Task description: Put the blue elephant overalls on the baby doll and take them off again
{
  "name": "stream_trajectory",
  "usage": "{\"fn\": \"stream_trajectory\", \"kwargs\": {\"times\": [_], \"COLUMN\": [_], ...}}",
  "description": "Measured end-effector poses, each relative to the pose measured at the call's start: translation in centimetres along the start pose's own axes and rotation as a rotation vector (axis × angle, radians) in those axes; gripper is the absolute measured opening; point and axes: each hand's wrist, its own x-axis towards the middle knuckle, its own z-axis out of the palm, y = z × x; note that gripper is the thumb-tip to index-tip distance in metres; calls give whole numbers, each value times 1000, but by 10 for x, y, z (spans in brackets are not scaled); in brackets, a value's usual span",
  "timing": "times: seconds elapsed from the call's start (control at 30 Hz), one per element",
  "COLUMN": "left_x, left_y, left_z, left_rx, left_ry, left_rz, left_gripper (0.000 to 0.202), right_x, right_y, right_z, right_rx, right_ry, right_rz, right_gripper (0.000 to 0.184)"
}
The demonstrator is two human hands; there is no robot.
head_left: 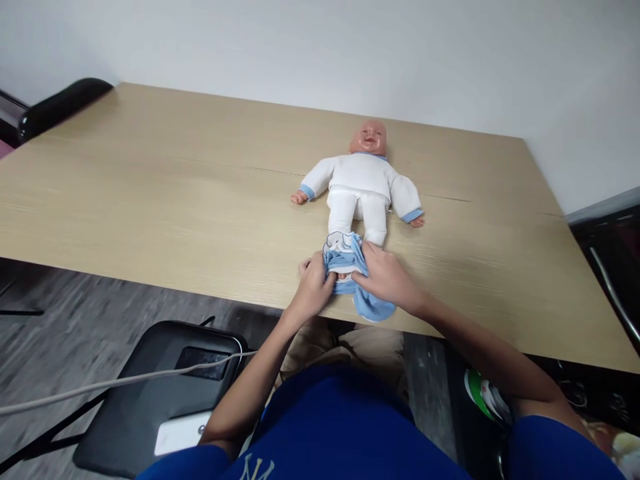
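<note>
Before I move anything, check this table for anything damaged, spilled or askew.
A thin dark line left of the doll and another right of it break the plain tabletop, like a crack or seam; I can't tell which. The blue garment is bunched, but the left hand and right hand hold it. No spill shows.

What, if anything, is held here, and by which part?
A bunched blue-and-white garment at the legs of the doll, held by opposite sides: one in the left grip, the other in the right grip.
</note>
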Motion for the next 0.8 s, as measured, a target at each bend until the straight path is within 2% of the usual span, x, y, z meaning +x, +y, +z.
{"fn": "stream_trajectory", "kwargs": {"times": [0.17, 0.3, 0.57, 0.7, 0.8], "left_x": [4, 11, 9, 11, 15], "left_y": [-14, -19, -29, -34, -33], "left_z": [8, 10, 12, 5, -4], "left_rx": [-181, -288, -346, -281, -244], "left_ry": [158, 244, 223, 229, 225], "left_rz": [94, 142, 225, 263, 318], "left_gripper": [9, 27, 50, 49, 45], "right_x": [4, 9, 13, 15, 18], "right_y": [17, 17, 18, 17, 17], "right_z": [5, 4, 2, 7, 10], "right_rx": [240, 364, 478, 556, 607], "right_ry": [94, 139, 155, 141, 149], "right_rz": [-47, -36, -32, -10, -47], "right_gripper": [37, 39, 59, 61, 71]}}
